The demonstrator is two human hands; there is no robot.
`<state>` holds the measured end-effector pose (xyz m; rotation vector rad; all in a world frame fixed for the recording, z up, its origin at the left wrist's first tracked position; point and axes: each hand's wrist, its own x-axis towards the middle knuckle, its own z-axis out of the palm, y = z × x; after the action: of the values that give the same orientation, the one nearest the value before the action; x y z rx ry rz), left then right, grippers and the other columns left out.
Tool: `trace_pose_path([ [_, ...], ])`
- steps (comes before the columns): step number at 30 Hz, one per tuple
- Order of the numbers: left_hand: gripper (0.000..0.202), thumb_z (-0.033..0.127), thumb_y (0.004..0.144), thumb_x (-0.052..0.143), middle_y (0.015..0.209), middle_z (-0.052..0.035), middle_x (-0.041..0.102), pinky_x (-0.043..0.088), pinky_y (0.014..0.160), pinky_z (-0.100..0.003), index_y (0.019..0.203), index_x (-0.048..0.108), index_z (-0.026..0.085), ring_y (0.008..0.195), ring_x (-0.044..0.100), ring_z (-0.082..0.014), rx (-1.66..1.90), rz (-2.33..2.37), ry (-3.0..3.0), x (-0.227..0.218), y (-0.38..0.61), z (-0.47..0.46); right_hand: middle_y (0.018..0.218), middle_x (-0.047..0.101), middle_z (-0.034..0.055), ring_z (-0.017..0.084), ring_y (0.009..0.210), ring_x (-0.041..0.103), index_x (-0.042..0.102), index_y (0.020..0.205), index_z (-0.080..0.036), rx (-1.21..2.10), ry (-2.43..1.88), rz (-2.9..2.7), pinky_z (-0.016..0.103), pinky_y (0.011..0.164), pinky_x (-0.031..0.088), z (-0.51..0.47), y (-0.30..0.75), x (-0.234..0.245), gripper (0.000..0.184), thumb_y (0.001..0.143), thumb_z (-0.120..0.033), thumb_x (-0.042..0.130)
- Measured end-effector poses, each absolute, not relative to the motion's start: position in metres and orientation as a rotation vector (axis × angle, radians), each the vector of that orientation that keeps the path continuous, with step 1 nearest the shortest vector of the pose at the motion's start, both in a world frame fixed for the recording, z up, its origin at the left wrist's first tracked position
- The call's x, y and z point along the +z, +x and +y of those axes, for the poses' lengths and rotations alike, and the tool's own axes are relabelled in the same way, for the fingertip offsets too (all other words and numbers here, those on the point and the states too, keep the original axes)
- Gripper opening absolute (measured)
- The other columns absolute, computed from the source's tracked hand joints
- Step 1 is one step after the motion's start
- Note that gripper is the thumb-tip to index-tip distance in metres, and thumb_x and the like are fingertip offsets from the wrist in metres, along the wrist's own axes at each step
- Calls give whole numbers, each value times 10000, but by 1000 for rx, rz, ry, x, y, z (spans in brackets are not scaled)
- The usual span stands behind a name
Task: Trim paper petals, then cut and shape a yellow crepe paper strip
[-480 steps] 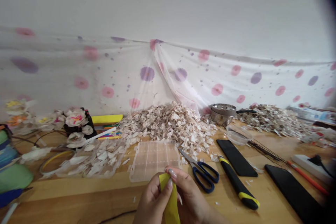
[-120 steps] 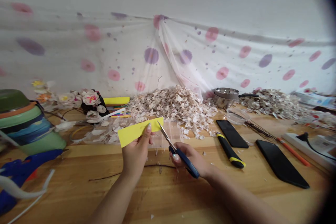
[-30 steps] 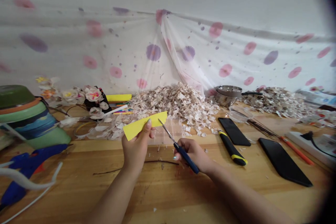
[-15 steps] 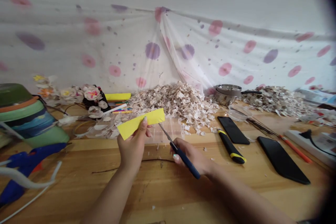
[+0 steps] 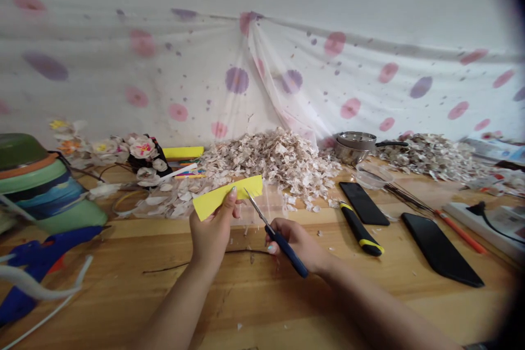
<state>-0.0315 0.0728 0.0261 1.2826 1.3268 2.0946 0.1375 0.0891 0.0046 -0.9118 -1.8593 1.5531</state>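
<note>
My left hand [image 5: 215,224] pinches a strip of yellow paper [image 5: 209,202] between thumb and fingers, holding it tilted above the table. My right hand [image 5: 293,243] is closed around the dark blue handles of a pair of scissors [image 5: 287,250]. The scissors' blades point up and left, with their tips at the lower edge of the strip, toward its right end. Small cuts show along that edge. Beneath both hands a thin dark twig or wire [image 5: 168,268] lies on the wooden table [image 5: 246,306].
A heap of pale dried flakes [image 5: 270,156] spreads behind the hands. On the right lie a black-and-yellow handle [image 5: 361,229], two dark phone-like slabs [image 5: 363,202] and a power strip [image 5: 488,224]. To the left are a blue glue gun [image 5: 53,246], stacked bowls [image 5: 45,186] and handmade flowers [image 5: 143,147].
My left hand and the yellow strip have shifted slightly right. The scissors' tips now meet the strip farther in from its right end.
</note>
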Motion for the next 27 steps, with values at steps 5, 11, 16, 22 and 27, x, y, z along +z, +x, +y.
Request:
trace_pose_path([
  [5,182,264,758,668,506,33,591,462,482,-220,624,604,158,444,526,-96,2119,1284,1232,26,-32,74,564,454,-40,87,512,366,463,670,-170,1464,-1000,-1885,213,474,269,91,139,1,478,582,-566,715],
  [11,168,260,757,668,527,28,607,469,482,-219,640,614,152,440,530,-91,2162,1255,1208,28,-32,74,730,472,0,120,642,414,454,799,-164,1414,-873,-2043,248,583,352,85,142,9,541,650,-665,598],
  [16,151,262,754,666,554,23,622,460,467,-216,668,616,149,434,519,-86,2177,1275,1182,26,-33,75,779,468,21,146,701,418,449,844,-158,1416,-891,-2138,284,648,367,83,142,12,579,669,-702,544],
  [22,159,294,777,639,541,32,605,421,453,-199,694,617,160,437,488,-81,2045,1342,1254,21,-32,75,731,448,11,147,680,401,447,799,-162,1479,-914,-2065,272,605,344,84,136,11,626,615,-754,534],
  [27,191,309,806,603,546,32,578,422,473,-202,689,604,158,452,491,-86,2002,1404,1329,21,-31,73,694,442,-4,132,643,392,452,768,-170,1478,-914,-2033,255,574,331,85,135,8,584,626,-727,550],
])
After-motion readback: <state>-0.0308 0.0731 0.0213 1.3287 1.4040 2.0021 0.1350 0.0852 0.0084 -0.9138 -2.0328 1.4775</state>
